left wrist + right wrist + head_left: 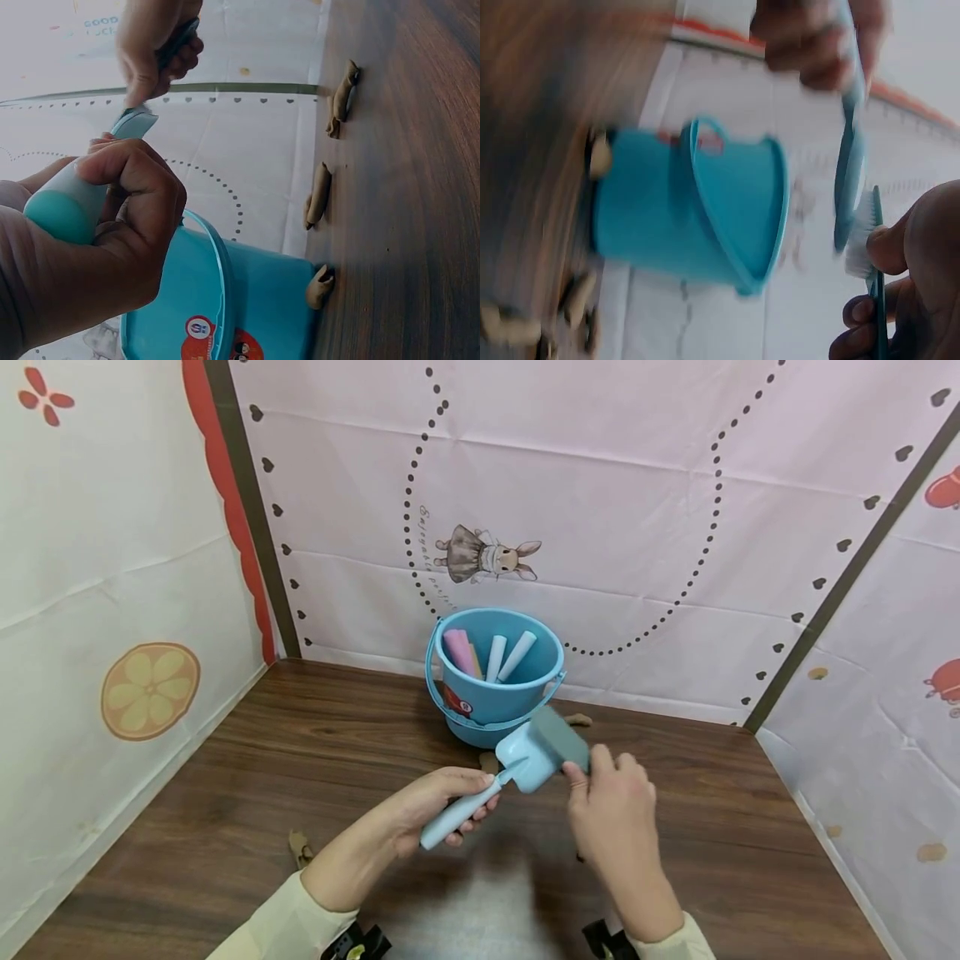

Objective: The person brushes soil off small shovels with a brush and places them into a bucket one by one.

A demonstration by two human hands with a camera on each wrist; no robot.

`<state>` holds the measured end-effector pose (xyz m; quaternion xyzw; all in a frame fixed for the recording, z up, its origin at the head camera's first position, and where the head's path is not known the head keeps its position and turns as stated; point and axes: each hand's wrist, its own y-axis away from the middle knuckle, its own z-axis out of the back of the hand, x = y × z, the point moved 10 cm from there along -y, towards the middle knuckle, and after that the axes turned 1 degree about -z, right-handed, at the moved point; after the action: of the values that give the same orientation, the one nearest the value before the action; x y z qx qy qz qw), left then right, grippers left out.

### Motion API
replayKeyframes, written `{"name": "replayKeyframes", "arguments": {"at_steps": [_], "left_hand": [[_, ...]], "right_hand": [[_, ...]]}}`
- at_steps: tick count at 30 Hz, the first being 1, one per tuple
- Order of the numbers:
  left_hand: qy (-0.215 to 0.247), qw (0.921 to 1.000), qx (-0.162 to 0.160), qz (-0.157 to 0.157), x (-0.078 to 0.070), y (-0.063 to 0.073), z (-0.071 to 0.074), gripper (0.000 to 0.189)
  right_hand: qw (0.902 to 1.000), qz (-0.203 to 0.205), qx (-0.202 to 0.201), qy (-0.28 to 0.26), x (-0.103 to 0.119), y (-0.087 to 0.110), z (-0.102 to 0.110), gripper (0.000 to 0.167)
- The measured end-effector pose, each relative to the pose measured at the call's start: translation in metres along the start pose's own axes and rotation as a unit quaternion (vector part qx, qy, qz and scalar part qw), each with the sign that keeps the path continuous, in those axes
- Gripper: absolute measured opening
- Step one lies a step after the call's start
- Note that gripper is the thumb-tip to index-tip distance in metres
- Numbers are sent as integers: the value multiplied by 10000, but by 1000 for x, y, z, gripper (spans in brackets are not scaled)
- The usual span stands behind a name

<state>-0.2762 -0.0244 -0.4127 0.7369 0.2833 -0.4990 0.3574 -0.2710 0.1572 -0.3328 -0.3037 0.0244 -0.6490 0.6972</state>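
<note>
My left hand (446,802) grips the pale blue handle of a small toy shovel (459,814), its blade tilted up toward the right. In the left wrist view the fingers wrap round that handle, whose end cap (61,217) is turquoise. With thumb and fingers my right hand (615,814) holds a brush (561,739) with a grey-green back. Its white bristles (862,236) are right at the shovel blade (849,184) in the right wrist view. Both tools are held up in front of the bucket (498,697).
The blue bucket stands by the back wall, its handle lowered, with pink and pale blue tool handles (517,656) inside. Several brown lumps (319,195) lie on the dark wooden table (360,727). Printed cloth walls (600,527) enclose the back and sides.
</note>
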Motion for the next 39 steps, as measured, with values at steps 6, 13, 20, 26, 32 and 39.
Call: {"name": "replayKeyframes", "arguments": {"at_steps": [6,13,20,26,32,39], "left_hand": [[38,10000,7,2,0,0,-1,32],[-68,9997,-41,-241,-7,-1,0,33],[-153,9992,89,-349,-9,0,-4,31],[-75,9998,29,-191,-4,0,-3,32],[-116,9995,-90,-291,-7,-1,0,33],[-290,9988,-41,-380,-9,0,-1,31]], "right_hand": [[9999,-72,-4,-98,-6,-2,6,38],[9959,677,529,-280,37,14,-7,33],[9987,-216,370,-274,-8,-6,-1,34],[9993,-23,250,-292,-1,-3,5,37],[9967,751,287,-89,40,16,-5,36],[9994,-147,-64,294,-2,0,-1,44]]}}
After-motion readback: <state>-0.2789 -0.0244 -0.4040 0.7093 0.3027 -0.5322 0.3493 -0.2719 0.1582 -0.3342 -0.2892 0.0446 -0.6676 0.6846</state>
